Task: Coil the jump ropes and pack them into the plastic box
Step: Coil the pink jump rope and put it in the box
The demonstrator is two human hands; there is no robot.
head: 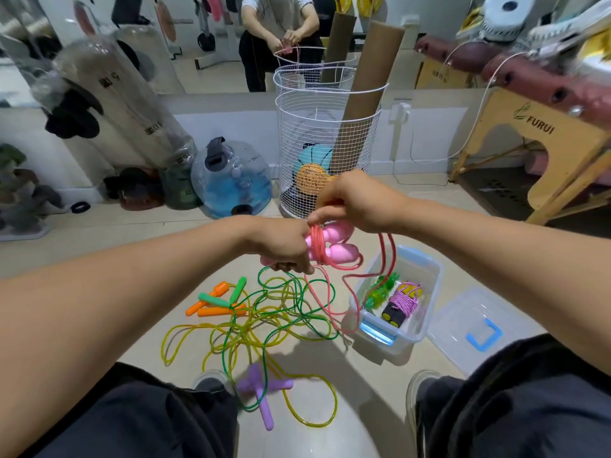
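My left hand [284, 246] grips two pink handles [337, 246] with pink cord [317, 242] wound round them in several turns. Just above them, my right hand [353, 200] pinches the same cord; its loose end [350, 299] hangs down to the floor by the box. The clear plastic box [426, 292] stands open on the floor to the right, holding a coiled purple rope [405, 300] and a coiled green rope [380, 290]. On the floor below my hands lie tangled green and yellow ropes [264, 322] with orange and green handles [218, 300] and purple handles [261, 388].
The box's lid [476, 328] with a blue catch lies right of the box. A white wire basket [324, 150] with balls and cardboard tubes stands behind my hands. A water jug [231, 180] sits to its left, a wooden massage table [535, 133] at the right. My knees frame the bottom.
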